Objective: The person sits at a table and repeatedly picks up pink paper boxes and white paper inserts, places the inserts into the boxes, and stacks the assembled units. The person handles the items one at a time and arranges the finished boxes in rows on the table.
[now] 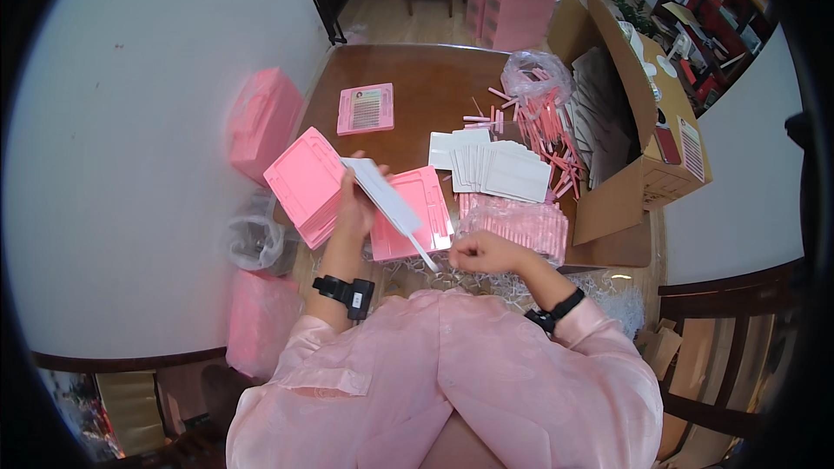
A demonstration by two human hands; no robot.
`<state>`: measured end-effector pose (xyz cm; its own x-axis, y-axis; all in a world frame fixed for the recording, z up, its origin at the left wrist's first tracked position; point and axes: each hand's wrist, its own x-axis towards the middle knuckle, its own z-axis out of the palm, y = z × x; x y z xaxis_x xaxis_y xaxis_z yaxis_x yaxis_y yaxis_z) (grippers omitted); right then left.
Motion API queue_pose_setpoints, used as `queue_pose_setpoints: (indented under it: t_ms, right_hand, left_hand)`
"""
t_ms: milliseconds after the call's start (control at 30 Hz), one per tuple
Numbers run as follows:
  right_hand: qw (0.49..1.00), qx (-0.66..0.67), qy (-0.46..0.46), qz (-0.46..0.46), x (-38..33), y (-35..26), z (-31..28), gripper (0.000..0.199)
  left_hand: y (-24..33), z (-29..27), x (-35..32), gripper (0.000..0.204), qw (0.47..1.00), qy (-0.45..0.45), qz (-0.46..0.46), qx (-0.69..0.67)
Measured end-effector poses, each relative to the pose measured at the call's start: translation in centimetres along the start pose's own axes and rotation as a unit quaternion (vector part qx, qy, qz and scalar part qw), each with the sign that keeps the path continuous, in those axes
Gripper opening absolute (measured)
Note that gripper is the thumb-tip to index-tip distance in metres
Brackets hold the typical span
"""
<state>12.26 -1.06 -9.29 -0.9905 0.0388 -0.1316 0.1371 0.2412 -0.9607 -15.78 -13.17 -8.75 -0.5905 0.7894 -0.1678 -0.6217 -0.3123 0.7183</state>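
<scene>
My left hand (352,207) is closed around a thin white rectangular panel or pad (387,197), held tilted above the table. A narrow white strip (425,254) sticks out from the panel's lower end toward my right hand. My right hand (492,254) is curled with its fingertips together, just right of the strip and apart from it; whether something small is in it I cannot make out. Under the panel lies a flat pink plastic case (417,200). To its left stands a stack of similar pink cases (306,175), close to my left wrist.
Fanned white cards (512,169) lie right of centre above bagged pink sticks (512,227). Loose pink pens (552,135) spill beside an open cardboard box (612,113). A pink case with a printed card (366,108) lies farther back. White paper scraps (512,285) cover the near floor.
</scene>
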Motion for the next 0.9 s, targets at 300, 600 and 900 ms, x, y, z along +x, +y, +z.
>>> queue_pose_setpoints:
  t_ms: [300, 600, 900]
  right_hand:
    - [0.906, -0.363, -0.021, 0.215, -3.0, 2.5, -1.3, 0.037]
    - [0.949, 0.001, 0.315, 0.008, 4.6, -1.4, -0.4, 0.026]
    - [0.933, 0.149, 0.32, 0.075, 4.5, -1.8, -2.6, 0.023]
  left_hand:
    - [1.8, -1.8, 2.8, 0.101, 0.982, 0.177, -0.056, 0.041]
    - [-0.7, 1.1, 1.2, 0.094, 0.963, 0.216, -0.159, 0.019]
    - [3.0, 1.8, -3.3, 0.111, 0.752, -0.135, 0.174, 0.621]
